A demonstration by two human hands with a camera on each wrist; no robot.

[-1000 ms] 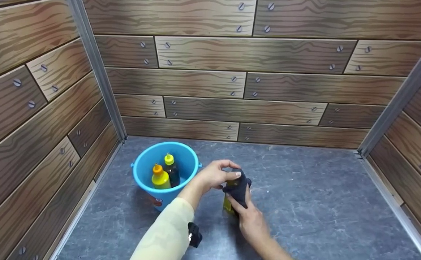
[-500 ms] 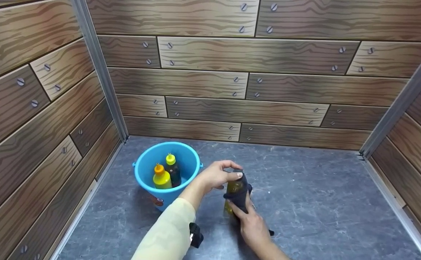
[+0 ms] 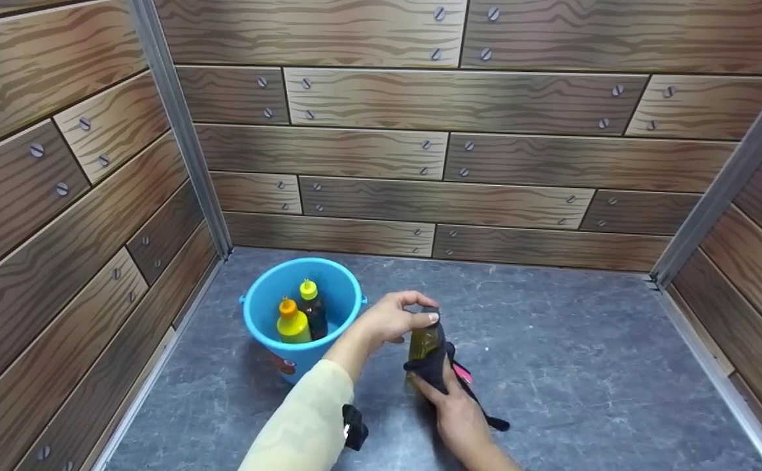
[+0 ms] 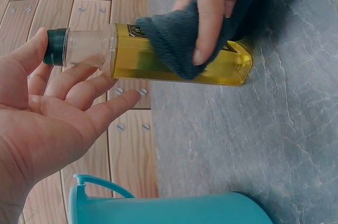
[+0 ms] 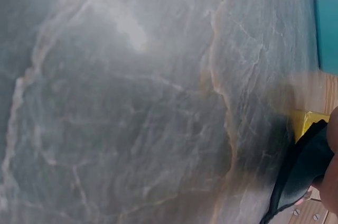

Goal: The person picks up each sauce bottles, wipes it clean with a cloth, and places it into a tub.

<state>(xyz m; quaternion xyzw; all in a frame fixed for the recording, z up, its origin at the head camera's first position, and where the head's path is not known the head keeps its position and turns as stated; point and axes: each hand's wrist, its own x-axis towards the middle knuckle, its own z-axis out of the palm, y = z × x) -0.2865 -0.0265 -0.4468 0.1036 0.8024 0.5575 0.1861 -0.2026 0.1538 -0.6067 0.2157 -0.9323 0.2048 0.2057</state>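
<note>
A clear bottle of yellow oil [image 4: 128,68] with a dark green cap [image 4: 55,47] stands on the grey table. My left hand [image 3: 390,317] holds it at the top, thumb against the cap and fingers behind the neck in the left wrist view. My right hand [image 3: 459,409] grips a dark cloth [image 4: 171,39] and presses it round the lower half of the bottle. Part of the label shows beside the cloth. In the right wrist view, only a bit of the right hand, the cloth and yellow oil appear at the right edge.
Left of the hands stands a blue bucket [image 3: 266,333]. Inside it are a yellow bottle [image 3: 294,327] with an orange cap and a dark bottle [image 3: 315,317] with a yellow cap. A black and pink item [image 3: 462,374] lies behind the right hand. Wood-patterned walls enclose the table.
The right hand and cloth have slid a little down the bottle, uncovering more of its upper part. The black and pink item has come into sight. The left hand stays at the cap.
</note>
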